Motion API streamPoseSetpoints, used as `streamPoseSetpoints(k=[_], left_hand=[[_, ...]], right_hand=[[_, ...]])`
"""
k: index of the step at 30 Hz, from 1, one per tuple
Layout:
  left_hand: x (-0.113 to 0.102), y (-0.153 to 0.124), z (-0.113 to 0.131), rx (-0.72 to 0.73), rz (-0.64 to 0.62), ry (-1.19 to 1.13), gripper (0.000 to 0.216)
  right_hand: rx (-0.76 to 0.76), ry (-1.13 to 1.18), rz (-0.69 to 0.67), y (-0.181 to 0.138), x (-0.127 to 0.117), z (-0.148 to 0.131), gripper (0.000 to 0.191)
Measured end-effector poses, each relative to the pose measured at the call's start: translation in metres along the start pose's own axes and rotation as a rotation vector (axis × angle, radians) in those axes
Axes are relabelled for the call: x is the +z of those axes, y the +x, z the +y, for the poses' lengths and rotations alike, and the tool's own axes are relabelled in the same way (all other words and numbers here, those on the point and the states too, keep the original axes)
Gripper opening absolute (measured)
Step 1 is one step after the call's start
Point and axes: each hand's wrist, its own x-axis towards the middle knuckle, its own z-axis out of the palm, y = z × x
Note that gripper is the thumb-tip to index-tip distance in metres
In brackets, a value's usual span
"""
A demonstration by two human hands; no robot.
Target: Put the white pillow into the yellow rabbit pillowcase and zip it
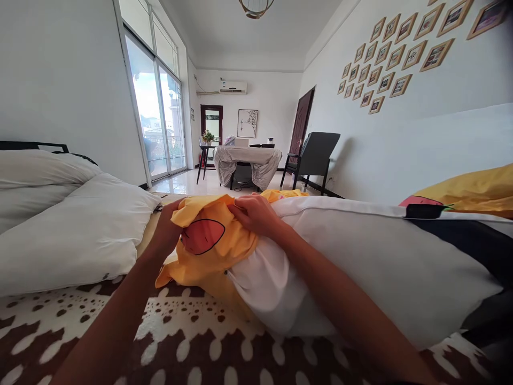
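Observation:
A yellow pillowcase point(214, 206) with a red, black-outlined print lies bunched at the left end of a large white pillow point(352, 256). My left hand point(169, 220) is closed on the pillowcase's left edge, its fingers partly hidden behind the cloth. Pinching the upper part of the same cloth, my right hand point(256, 214) has its thumb pressed onto the fabric. The pillow's white end shows below the right wrist, where the yellow cloth meets it. More yellow cloth shows beyond the right hand.
Beneath everything lies a brown-and-white patterned blanket point(192, 347). White bedding point(72, 235) is heaped at left, and a yellow printed pillow point(473, 190) sits at far right. Farther off stand a covered table point(248, 155) and a dark chair point(316, 155).

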Motion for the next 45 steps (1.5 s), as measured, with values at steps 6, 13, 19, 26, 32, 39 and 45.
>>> streamPoseSetpoints(k=[6,13,19,26,32,39,45], left_hand=[[-0.005,0.001,-0.008,0.017,-0.056,-0.038,0.029],[-0.015,0.001,-0.013,-0.005,-0.063,0.021,0.021],[-0.019,-0.002,-0.013,0.026,-0.102,0.043,0.022],[-0.022,-0.004,-0.012,0.043,-0.078,0.101,0.020],[-0.022,-0.005,-0.015,0.107,-0.036,0.214,0.013],[-0.019,0.003,-0.014,0.144,-0.067,0.343,0.025],[-0.015,0.010,-0.020,0.124,-0.084,0.307,0.024]], right_hand=[[-0.017,-0.016,-0.006,-0.001,0.007,0.002,0.043],[-0.038,-0.031,-0.037,0.003,0.016,0.003,0.041],[-0.044,-0.033,-0.045,0.005,0.021,0.003,0.042],[-0.065,0.004,-0.016,0.006,0.029,0.005,0.042],[-0.076,-0.050,0.170,0.008,0.033,0.006,0.043],[-0.048,-0.068,0.137,0.013,0.033,0.010,0.043],[-0.046,-0.070,0.089,0.014,0.033,0.017,0.042]])
